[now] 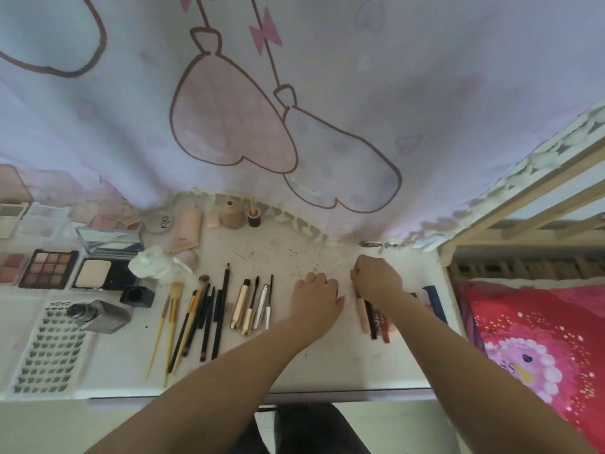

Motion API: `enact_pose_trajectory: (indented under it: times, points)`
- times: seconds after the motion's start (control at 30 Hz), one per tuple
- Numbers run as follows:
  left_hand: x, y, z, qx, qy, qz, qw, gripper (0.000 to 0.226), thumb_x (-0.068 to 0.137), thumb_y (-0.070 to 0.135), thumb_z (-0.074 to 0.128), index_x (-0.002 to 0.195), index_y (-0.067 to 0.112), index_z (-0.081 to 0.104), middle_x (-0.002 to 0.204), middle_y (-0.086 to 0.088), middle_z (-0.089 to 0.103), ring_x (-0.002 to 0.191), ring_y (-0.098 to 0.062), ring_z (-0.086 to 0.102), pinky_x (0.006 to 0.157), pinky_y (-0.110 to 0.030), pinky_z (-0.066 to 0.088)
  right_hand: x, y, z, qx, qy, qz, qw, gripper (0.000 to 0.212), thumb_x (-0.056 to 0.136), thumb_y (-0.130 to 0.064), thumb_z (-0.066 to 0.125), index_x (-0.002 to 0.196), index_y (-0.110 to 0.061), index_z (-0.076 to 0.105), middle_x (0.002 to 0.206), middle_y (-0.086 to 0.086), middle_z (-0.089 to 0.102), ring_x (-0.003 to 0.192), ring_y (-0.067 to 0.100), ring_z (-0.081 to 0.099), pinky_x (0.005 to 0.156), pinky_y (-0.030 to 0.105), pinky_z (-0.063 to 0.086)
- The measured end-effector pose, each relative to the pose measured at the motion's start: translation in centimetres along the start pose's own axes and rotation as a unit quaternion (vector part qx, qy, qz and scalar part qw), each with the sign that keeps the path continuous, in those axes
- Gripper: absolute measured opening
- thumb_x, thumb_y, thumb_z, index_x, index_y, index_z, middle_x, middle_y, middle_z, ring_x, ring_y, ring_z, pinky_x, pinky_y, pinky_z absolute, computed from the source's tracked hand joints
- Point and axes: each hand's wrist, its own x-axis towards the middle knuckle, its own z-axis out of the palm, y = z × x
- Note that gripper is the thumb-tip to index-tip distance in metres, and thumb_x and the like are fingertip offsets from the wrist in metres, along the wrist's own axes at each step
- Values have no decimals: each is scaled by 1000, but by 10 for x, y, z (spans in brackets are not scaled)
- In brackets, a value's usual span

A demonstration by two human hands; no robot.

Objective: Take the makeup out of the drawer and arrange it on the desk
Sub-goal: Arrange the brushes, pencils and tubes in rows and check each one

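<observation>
Makeup lies spread over the white desk. My left hand rests knuckles-up on the desk in the middle, fingers curled with nothing seen in it. My right hand sits just to its right, fingertips pinched on the top ends of a small row of lip sticks and pencils, pink, black and red. Left of my hands stand gold and silver mascara tubes and a fan of brushes and pencils. An eyeshadow palette and a powder compact lie farther left.
A lash card, a grey bottle and a black cap lie at the front left. Small bottles stand at the back under a hanging printed curtain. A wooden rack and a red cushion lie to the right.
</observation>
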Motion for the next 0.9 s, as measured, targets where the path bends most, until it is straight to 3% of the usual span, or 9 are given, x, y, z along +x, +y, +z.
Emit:
enact_pose_trajectory:
  times: [0.1, 0.2, 0.3, 0.43, 0.53, 0.7, 0.8, 0.9]
  points:
    - [12, 31, 22, 5, -51, -33, 998, 38, 98, 39, 34, 121, 13, 50, 119, -8, 53, 112, -26, 45, 91, -36, 36, 9, 2, 5, 8, -21, 0, 1000, 20, 95, -23, 44, 107, -11, 55, 106, 8, 62, 89, 23, 57, 68, 28, 40]
    - [19, 44, 38, 17, -55, -79, 995, 47, 96, 42, 32, 132, 12, 40, 123, -7, 50, 114, -25, 43, 92, -36, 34, 12, 0, 9, 19, -22, -5, 1000, 22, 95, -25, 46, 107, -9, 56, 105, 9, 62, 97, 26, 59, 69, 30, 41]
    - [22, 47, 46, 5, -48, -116, 992, 54, 93, 44, 34, 136, 12, 34, 122, -5, 49, 114, -24, 43, 91, -35, 33, 14, -3, 12, 26, -36, -18, 999, 20, 96, -25, 47, 98, -8, 57, 99, 10, 63, 88, 25, 58, 68, 29, 42]
    - [20, 37, 41, -9, -40, -139, 989, 41, 91, 41, 39, 121, 15, 49, 117, -4, 52, 109, -23, 46, 88, -34, 34, 16, -5, 14, 41, -41, -29, 998, 21, 96, -29, 46, 85, -11, 50, 86, 6, 57, 76, 21, 49, 67, 28, 40]
    - [7, 19, 28, -35, -4, -116, 993, 32, 92, 36, 41, 108, 12, 55, 110, -5, 55, 103, -23, 48, 83, -33, 35, 16, -9, 11, 89, -75, -27, 993, 38, 96, -38, 45, 71, -10, 48, 74, 4, 58, 71, 20, 56, 63, 26, 40]
    - [-22, -20, -6, -105, 7, -57, 993, 27, 100, 32, 36, 106, 9, 49, 98, -8, 61, 86, -28, 59, 70, -35, 40, 2, -24, -8, 201, -176, -26, 963, 48, 94, -45, 47, 61, -12, 56, 46, -5, 52, 37, 8, 43, 42, 20, 33]
    - [-35, -40, -27, -153, -11, -54, 987, 28, 102, 33, 32, 103, 10, 48, 90, -7, 61, 80, -27, 58, 64, -35, 39, -10, -43, -15, 347, -209, -43, 914, 36, 96, -31, 51, 67, -10, 53, 54, 1, 49, 41, 11, 37, 40, 20, 28]
    - [-46, -60, -46, -185, -3, -31, 982, 22, 101, 31, 34, 94, 16, 49, 80, -3, 57, 72, -21, 54, 59, -30, 36, -26, -62, -19, 397, -190, -83, 894, 29, 99, -24, 46, 73, -11, 50, 62, 4, 50, 47, 12, 38, 42, 20, 29]
